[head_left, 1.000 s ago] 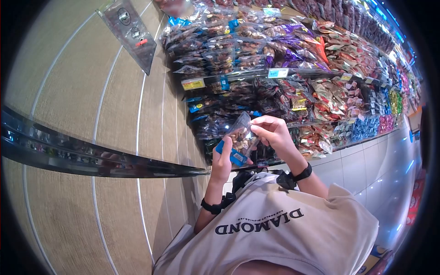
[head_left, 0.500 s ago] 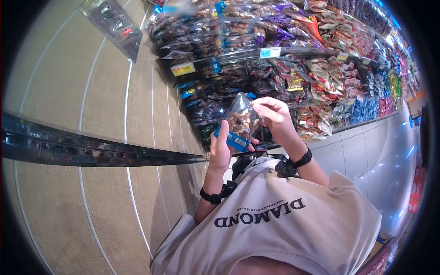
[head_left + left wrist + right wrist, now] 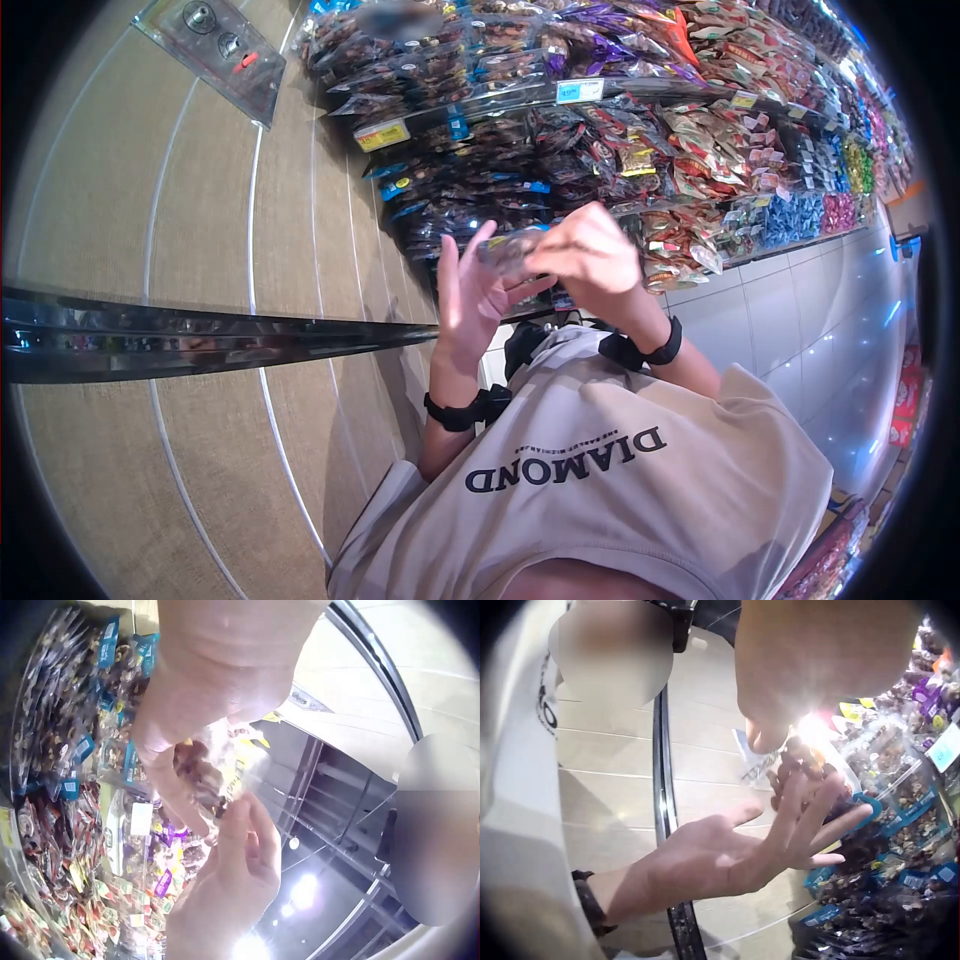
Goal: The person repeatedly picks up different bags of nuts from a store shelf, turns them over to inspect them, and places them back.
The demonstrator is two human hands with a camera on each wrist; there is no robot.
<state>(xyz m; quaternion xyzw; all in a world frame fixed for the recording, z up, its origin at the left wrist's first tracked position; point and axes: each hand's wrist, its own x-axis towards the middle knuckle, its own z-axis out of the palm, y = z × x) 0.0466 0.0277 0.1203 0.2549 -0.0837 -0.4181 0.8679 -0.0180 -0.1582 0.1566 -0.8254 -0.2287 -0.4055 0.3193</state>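
Note:
Between the hands is a clear packet of nuts point(image 3: 508, 256), blurred in the head view. My right hand point(image 3: 592, 258) pinches one end; the left wrist view shows the thumb and fingertips of that hand point(image 3: 234, 881) on the packet's clear edge point(image 3: 251, 766). My left hand point(image 3: 470, 302) has its fingers extended and spread. In the right wrist view, the left fingers point(image 3: 802, 825) lie against or just beside the packet point(image 3: 799, 761); exact contact is hard to tell. The right fingers are partly hidden there by glare and the back of the hand point(image 3: 817, 667).
Shelves beyond the hands carry rows of packets point(image 3: 480, 150) with price tags point(image 3: 383, 135). A dark glossy edge point(image 3: 220, 340) crosses the wood-look surface point(image 3: 200, 230) at the left. A clear holder point(image 3: 225, 55) stands at upper left; pale floor tiles point(image 3: 780, 300) lie right.
The left hand has loosened its grip on the packet's blue-labelled end and spread its fingers. The packet has turned, staying in the right hand. The head view has shifted, so the shelves appear higher.

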